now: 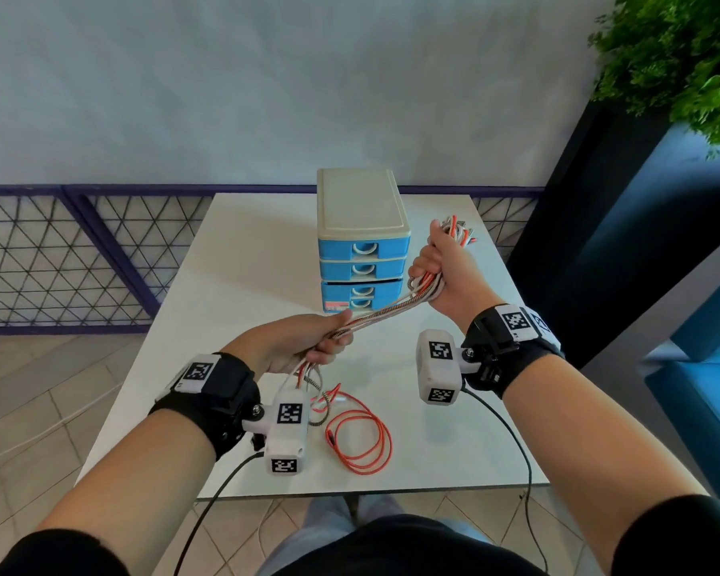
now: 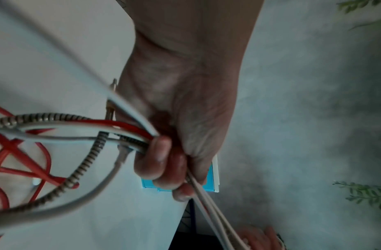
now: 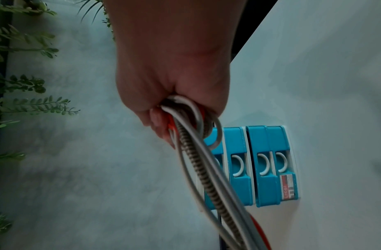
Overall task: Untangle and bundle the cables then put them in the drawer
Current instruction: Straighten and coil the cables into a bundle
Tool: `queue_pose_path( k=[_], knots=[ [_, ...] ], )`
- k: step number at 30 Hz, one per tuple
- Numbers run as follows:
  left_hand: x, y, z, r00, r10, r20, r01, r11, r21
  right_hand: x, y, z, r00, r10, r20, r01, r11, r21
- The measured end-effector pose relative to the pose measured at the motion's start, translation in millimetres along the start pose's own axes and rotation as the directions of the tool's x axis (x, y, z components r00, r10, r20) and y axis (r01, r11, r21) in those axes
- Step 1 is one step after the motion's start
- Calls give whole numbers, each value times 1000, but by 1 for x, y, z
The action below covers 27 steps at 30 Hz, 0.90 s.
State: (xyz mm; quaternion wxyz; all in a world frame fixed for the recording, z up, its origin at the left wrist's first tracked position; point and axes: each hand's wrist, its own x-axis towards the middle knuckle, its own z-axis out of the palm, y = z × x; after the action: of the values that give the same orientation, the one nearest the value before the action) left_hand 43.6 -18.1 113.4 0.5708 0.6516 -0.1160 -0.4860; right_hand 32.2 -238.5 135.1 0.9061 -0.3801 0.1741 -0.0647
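- An orange cable (image 1: 362, 440) lies in loose loops on the table (image 1: 246, 259) near its front edge, just below the left hand; one end trails up toward the cables hanging from that hand.
- The left wrist camera housing (image 1: 287, 430) hangs in front of the loops' left side in the head view.
- The bundle of cables (image 1: 385, 311), white, orange and braided, stretches between the two hands above the table, in front of the lowest drawers.
- The left hand (image 1: 296, 345) has its fingers (image 2: 162, 150) curled around the lower end of the bundle; loose tails drop from it toward the tabletop.
- The right hand (image 1: 443, 270) is raised and clenched around the upper end, with looped ends (image 1: 458, 230) sticking out above the fist.
- The table is white and stands on a tiled floor (image 1: 26, 392); behind it are a pale wall and a low purple-framed mesh railing (image 1: 59, 259).
- A leafy plant (image 1: 678, 56) sits at the upper right above a dark blue panel (image 1: 599, 226).
- A small drawer unit (image 1: 362, 243) with a cream top and blue drawer fronts stands at the middle of the table; its drawers look closed, apart from a dark gap between the middle two, and their contents are hidden.
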Motion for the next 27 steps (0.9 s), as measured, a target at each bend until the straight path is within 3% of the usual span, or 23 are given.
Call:
queue_pose_path(
  k=[2, 4, 6, 9, 11, 14, 17, 19, 21, 23, 24, 27],
  knots=[
    [1, 1, 1, 999, 42, -17, -40, 994, 105, -3, -2, 0, 1000, 21, 10, -20, 995, -99],
    [4, 2, -4, 991, 108, -83, -72, 933, 353, -7, -2, -1, 999, 36, 19, -28, 955, -297],
    [10, 5, -8, 959, 222, -177, -66, 779, 623, -11, -2, 1, 996, 75, 51, -40, 870, -491],
    [14, 13, -6, 866, 435, -248, 12, 477, 879, -19, 1, 6, 979, 171, 111, -60, 762, -645],
    [13, 18, -2, 792, 574, -208, 21, 314, 949, -20, 2, 7, 953, 262, 155, -97, 742, -664],
    [10, 24, 1, 718, 688, -100, -59, 204, 977, -22, 2, 9, 842, 480, 247, -206, 709, -675],
    [9, 26, 7, 681, 732, -34, -154, 188, 970, -29, 4, 11, 720, 631, 290, -326, 675, -662],
    [7, 25, 8, 673, 739, -18, -165, 175, 971, -35, 6, 14, 683, 658, 316, -332, 666, -668],
    [9, 22, 6, 702, 712, -25, -153, 185, 971, -39, 11, 14, 704, 642, 303, -309, 661, -684],
    [12, 21, 2, 743, 668, -42, -181, 261, 948, -40, 16, 13, 765, 584, 271, -226, 638, -736],
    [14, 21, 1, 762, 645, -55, -219, 337, 916, -40, 18, 13, 797, 548, 255, -170, 608, -775],
    [14, 21, -2, 822, 539, -181, -294, 675, 676, -37, 17, 11, 876, 443, 191, -73, 513, -855]
  ],
)
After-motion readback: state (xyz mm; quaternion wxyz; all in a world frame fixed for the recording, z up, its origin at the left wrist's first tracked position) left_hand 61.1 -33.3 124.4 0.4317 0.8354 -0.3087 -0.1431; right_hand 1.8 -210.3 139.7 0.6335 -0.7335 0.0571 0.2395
